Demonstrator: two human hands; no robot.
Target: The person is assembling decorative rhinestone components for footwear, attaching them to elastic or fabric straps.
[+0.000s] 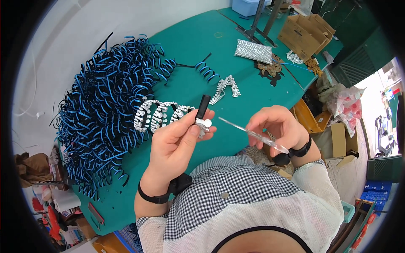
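My left hand [175,143] is closed, pinching the end of a coiled black strip [203,106] between thumb and fingers. White and silver beads line the strip's loops [157,117], which trail off to the left of that hand. A round white piece [207,122] shows at the fingertips. To the right, my right hand [280,128] grips a thin clear tube with a long narrow tip [236,125], perhaps a dropper or glue applicator. The tip points toward the beaded strip, a short gap away from it.
A big heap of blue-and-black spiral strips [97,114] covers the table's left side. Beyond my hands lie a bent beaded strip [225,88], a loose blue coil [206,72], a silvery packet [253,51] and brown-gold ornaments [270,69]. A cardboard box [300,36] stands far right on the green table [190,33].
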